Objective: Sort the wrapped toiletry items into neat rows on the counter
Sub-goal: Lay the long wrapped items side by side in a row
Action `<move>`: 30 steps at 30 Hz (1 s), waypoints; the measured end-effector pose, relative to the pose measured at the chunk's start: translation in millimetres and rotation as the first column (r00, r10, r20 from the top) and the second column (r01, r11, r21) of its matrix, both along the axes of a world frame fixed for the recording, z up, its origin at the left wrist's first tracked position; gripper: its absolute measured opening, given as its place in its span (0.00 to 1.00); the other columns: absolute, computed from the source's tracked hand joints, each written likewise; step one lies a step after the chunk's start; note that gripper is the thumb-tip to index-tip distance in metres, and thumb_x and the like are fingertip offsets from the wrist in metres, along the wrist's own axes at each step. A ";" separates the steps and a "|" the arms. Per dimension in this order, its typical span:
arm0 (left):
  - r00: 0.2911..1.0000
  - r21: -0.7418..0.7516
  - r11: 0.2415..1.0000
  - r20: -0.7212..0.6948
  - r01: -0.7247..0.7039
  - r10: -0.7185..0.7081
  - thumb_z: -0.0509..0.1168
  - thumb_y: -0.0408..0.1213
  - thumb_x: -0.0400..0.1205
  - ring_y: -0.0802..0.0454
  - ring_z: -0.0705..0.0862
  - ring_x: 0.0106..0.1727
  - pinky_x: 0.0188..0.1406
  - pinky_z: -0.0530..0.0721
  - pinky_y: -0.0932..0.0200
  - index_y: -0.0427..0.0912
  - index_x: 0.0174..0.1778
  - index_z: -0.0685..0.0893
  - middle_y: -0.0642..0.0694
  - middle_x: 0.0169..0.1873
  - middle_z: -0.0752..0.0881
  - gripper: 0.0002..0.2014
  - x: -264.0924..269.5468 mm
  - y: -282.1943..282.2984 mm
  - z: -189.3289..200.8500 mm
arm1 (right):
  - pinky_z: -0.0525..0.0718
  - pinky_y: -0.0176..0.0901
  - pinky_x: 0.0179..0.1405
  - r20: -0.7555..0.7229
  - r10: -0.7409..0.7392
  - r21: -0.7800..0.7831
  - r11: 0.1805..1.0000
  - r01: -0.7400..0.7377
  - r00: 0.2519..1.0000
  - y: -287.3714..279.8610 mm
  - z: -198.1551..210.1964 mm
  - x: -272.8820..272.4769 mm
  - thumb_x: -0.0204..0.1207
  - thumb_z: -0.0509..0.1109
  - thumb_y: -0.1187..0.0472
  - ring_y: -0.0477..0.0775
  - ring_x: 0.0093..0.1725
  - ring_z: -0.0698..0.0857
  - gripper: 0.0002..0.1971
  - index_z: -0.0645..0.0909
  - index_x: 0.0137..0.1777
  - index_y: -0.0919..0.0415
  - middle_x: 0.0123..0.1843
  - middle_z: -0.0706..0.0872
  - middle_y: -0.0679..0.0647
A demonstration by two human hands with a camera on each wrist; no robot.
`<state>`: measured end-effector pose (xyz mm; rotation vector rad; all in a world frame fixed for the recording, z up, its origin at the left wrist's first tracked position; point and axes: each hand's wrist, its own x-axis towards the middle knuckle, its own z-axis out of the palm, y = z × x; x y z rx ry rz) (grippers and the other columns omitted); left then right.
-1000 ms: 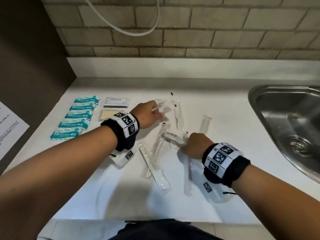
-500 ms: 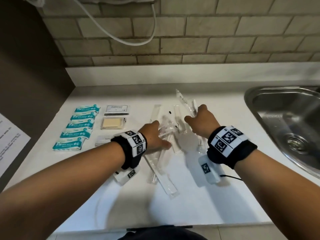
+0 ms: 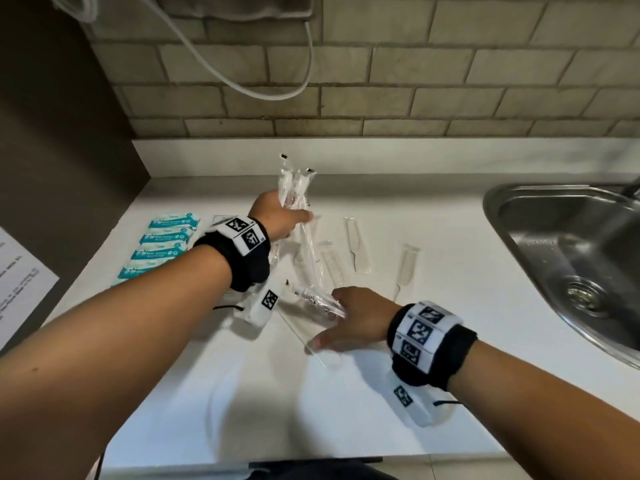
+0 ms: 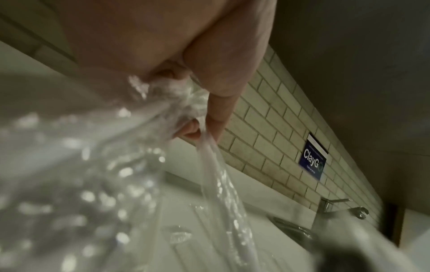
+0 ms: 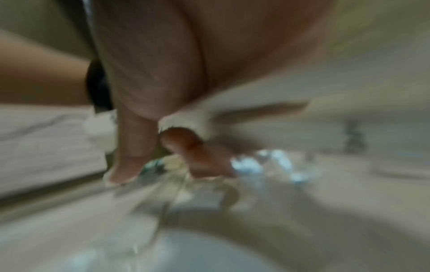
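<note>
Left hand (image 3: 277, 216): fingers curled round a bundle of clear crinkly wrapped sticks (image 3: 294, 188), upper centre.
Right hand (image 3: 353, 318): fingers on one clear wrapped packet (image 3: 315, 301) on the white bench (image 3: 450, 271); grip unclear.
Teal packets (image 3: 162, 244): rowed at left.

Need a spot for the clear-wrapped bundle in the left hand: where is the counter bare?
Bare: the near counter strip before both hands, and beside the sink. Crowded: around the combs and teal packets.
</note>
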<state>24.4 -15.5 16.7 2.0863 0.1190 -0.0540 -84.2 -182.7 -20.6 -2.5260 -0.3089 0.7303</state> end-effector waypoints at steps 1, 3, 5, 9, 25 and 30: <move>1.000 -0.022 1.000 0.011 0.003 -0.003 0.75 0.37 0.77 0.52 0.80 0.30 0.28 0.81 0.61 0.39 0.51 0.82 0.46 0.35 0.82 0.11 -0.7 0.4 2.4 | 0.84 0.45 0.47 0.048 0.015 -0.084 0.996 -0.011 0.999 4.7 -2.5 0.2 0.57 0.78 0.31 0.50 0.46 0.84 0.33 0.78 0.52 0.55 0.47 0.85 0.49; 0.999 -0.035 0.999 0.032 0.008 -0.007 0.74 0.36 0.77 0.53 0.79 0.30 0.26 0.79 0.63 0.40 0.50 0.83 0.47 0.35 0.82 0.09 -2.4 0.6 5.1 | 0.83 0.46 0.46 0.085 0.043 -0.154 0.988 -0.030 0.995 12.8 -6.5 1.2 0.61 0.76 0.32 0.53 0.46 0.84 0.33 0.78 0.54 0.58 0.49 0.85 0.51; 0.999 -0.038 0.999 0.045 0.023 -0.021 0.73 0.36 0.78 0.53 0.80 0.32 0.27 0.80 0.63 0.39 0.51 0.84 0.45 0.39 0.84 0.09 -5.0 1.3 6.2 | 0.80 0.45 0.41 0.087 0.078 -0.179 0.982 -0.061 0.993 18.2 -9.1 2.3 0.65 0.76 0.36 0.53 0.43 0.83 0.30 0.79 0.53 0.61 0.46 0.85 0.53; 0.998 -0.044 0.999 0.062 0.023 -0.020 0.71 0.37 0.78 0.48 0.81 0.37 0.34 0.83 0.58 0.40 0.51 0.85 0.45 0.42 0.85 0.08 -7.7 4.5 7.1 | 0.80 0.44 0.38 0.073 0.067 -0.161 0.985 -0.055 0.995 19.2 -11.0 6.8 0.67 0.76 0.44 0.54 0.39 0.82 0.23 0.83 0.49 0.64 0.43 0.87 0.56; 0.988 -0.039 0.998 0.149 -0.039 0.044 0.73 0.41 0.77 0.45 0.87 0.46 0.41 0.84 0.54 0.42 0.54 0.83 0.44 0.48 0.88 0.13 -14.3 24.7 0.4 | 0.82 0.35 0.26 0.144 -0.230 -0.184 0.950 0.254 0.963 21.1 -5.6 27.8 0.57 0.75 0.56 0.51 0.29 0.85 0.08 0.80 0.31 0.57 0.29 0.84 0.50; 0.969 -0.039 0.993 0.219 -0.112 0.117 0.72 0.47 0.75 0.44 0.86 0.49 0.49 0.86 0.48 0.40 0.58 0.82 0.44 0.52 0.87 0.20 -4.8 40.6 12.1 | 0.82 0.38 0.31 0.176 -0.248 -0.148 0.950 0.274 0.953 33.6 -7.3 43.5 0.69 0.69 0.54 0.53 0.35 0.86 0.09 0.80 0.37 0.60 0.37 0.86 0.53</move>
